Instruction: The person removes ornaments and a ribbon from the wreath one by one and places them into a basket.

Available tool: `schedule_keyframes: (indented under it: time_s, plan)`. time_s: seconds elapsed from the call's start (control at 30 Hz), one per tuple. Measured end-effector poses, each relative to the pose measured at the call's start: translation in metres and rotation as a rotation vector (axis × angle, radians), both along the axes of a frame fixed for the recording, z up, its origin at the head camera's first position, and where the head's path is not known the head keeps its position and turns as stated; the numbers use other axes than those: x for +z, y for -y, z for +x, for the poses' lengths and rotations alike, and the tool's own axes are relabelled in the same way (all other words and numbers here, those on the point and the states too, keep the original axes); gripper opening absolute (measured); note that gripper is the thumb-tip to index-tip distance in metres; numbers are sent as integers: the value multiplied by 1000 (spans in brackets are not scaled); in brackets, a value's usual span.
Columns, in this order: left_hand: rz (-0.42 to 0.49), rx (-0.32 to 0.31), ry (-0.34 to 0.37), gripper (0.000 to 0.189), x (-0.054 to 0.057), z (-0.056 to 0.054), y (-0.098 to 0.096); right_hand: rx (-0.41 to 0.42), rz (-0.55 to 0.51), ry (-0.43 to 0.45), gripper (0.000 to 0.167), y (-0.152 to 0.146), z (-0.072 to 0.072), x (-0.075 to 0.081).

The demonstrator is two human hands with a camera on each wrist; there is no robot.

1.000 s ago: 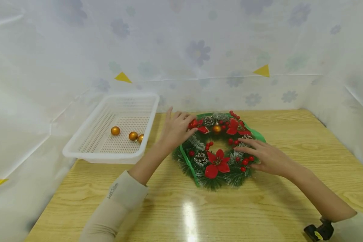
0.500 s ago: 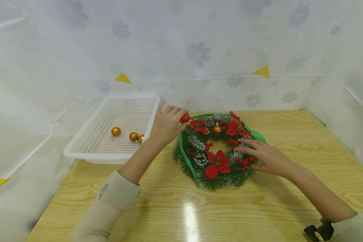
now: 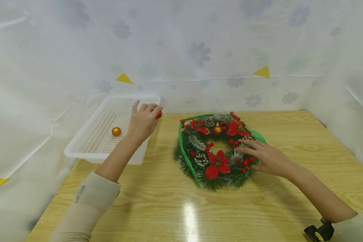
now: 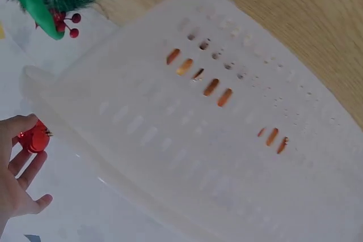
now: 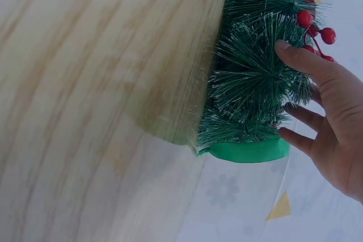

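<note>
My left hand [image 3: 141, 123] pinches a shiny red Christmas bauble [image 4: 35, 137] between thumb and fingers, over the right rim of the white plastic basket [image 3: 89, 155]. One gold bauble [image 3: 116, 131] shows on the basket floor; my hand and forearm hide others in the head view. On the table lies a green Christmas wreath [image 3: 196, 144] with red poinsettias, berries, pine cones and a green ribbon. A gold bauble [image 3: 217, 129] sits at its back. My right hand [image 3: 270, 158] rests at the wreath's right side, fingers extended over the needles and berries [image 5: 315, 29].
The wooden table [image 3: 169, 208] carries the basket at left and the wreath to the right of centre. White flower-patterned sheeting [image 3: 181, 47] walls the back and sides, with yellow triangles [image 3: 262, 72] on it. A black strap device [image 3: 319, 231] sits by my right cuff.
The left hand lifted the red bauble away from the wreath's back left and carried it left to the basket's rim. My right hand has stayed at the wreath.
</note>
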State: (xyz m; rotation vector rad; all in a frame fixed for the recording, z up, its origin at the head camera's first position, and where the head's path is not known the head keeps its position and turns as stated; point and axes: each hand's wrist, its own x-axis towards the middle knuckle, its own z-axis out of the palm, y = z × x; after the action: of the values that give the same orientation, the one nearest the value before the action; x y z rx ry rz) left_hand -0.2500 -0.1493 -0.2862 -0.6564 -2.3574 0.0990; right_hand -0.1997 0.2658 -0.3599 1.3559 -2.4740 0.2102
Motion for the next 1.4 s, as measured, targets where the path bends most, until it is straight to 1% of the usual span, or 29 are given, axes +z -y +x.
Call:
schedule_keyframes:
  time_s: [0.1,0.23,0.4,0.47,0.53,0.7,0.77,0.93,1.0,1.07,1.17,1.27,1.4]
  plan:
    - [13,33,15,40,-2,-3,16,2,5,-2,81,0,-1,0]
    - [54,51,47,37,-5,-8,37,0,6,-1,80,0,0,1]
    - [114,79,127,38,-12,-16,60,-1,9,-1,80,1,1,2]
    - [117,94,159,39,-15,-19,68,0,10,1,81,0,1,2]
    - [87,121,179,39,-18,-22,76,-2,10,3,81,0,1,2]
    - [-66,207,219,36,-27,-24,93,-11,13,10,80,1,2,4]
    - [-112,237,253,36,-30,-24,99,-12,15,11,80,1,2,4]
    - [-211,298,380,39,-39,-27,112,-8,24,4,80,1,1,4]
    - [-233,301,436,40,-44,-28,116,-8,27,7,80,1,1,4]
    - [-229,292,486,40,-48,-30,120,-11,29,12,79,1,1,4]
    - [-211,256,530,37,-53,-30,123,-10,23,20,79,2,1,4]
    - [-209,222,535,32,-56,-32,123,-12,21,20,79,1,1,3]
    - [-207,203,532,29,-56,-33,122,-16,21,17,80,1,1,3]
